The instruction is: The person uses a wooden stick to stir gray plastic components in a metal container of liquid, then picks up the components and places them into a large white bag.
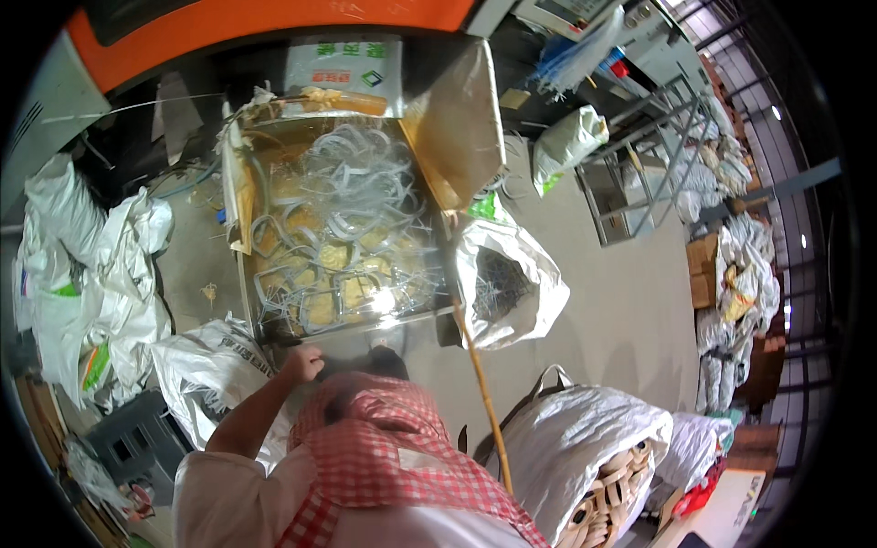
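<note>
My left hand (pixel 304 363) is curled closed just in front of the near edge of a water-filled tank (pixel 245 292). Whether it holds anything is hidden. No part of my right hand shows. In the water lie many pale looped plastic pieces (pixel 352 173), with yellowish lumps (pixel 320 309) among them in the nearer half. A bamboo stick (pixel 482 388) leans at the tank's near right corner and runs down beside my red checked apron (pixel 384 425).
An open white sack (pixel 545 274) of dark pieces stands right of the tank. Another sack (pixel 585 416) holds beige rings at lower right. White sacks (pixel 132 265) crowd the left side. A metal frame (pixel 644 155) stands at far right, an orange machine (pixel 265 32) behind the tank.
</note>
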`<state>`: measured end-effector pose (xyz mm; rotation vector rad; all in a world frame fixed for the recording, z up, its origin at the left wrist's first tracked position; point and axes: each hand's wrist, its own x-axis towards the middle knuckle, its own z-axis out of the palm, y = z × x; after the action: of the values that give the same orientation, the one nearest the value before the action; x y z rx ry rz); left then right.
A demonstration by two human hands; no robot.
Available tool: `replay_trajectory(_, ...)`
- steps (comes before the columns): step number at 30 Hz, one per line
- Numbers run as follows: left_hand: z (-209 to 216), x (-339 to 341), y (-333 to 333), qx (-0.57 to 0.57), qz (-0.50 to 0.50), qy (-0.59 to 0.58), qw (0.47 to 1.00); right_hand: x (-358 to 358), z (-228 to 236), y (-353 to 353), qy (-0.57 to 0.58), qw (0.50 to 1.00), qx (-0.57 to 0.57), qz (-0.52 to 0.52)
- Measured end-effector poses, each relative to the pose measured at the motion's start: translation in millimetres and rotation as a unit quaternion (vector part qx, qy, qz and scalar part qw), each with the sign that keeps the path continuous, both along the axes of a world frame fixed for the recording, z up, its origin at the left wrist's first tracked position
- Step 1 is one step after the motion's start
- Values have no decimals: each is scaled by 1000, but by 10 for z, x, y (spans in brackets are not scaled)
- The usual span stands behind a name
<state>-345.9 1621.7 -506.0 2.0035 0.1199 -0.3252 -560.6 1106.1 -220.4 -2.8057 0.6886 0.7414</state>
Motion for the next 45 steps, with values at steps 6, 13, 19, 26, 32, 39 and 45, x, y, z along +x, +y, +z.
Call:
replay_trajectory(6,-38,-228,99,144,-36,48,988,759,-341,-293,-14,987,40,155)
replay_trajectory(13,867,-363,235,91,156,131,975,3772,-1409,-50,-51,948,29,313)
replay_trajectory(19,856,-1086,129,100,403,128,901,5863,-1403,1078,-56,861,-118,492)
replay_trajectory(26,588,-1317,-89,68,381,172,906,6328,-2060,1169,-20,734,-133,665)
replay_trajectory(32,421,-859,19,147,286,92,942,5224,-2165,721,93,807,-5,583)
replay_trajectory(39,308,-309,110,170,190,41,966,4166,-1894,80,329,648,-126,676)
replay_trajectory(45,880,-44,-54,91,220,15,971,3618,-1333,-270,110,899,162,391)
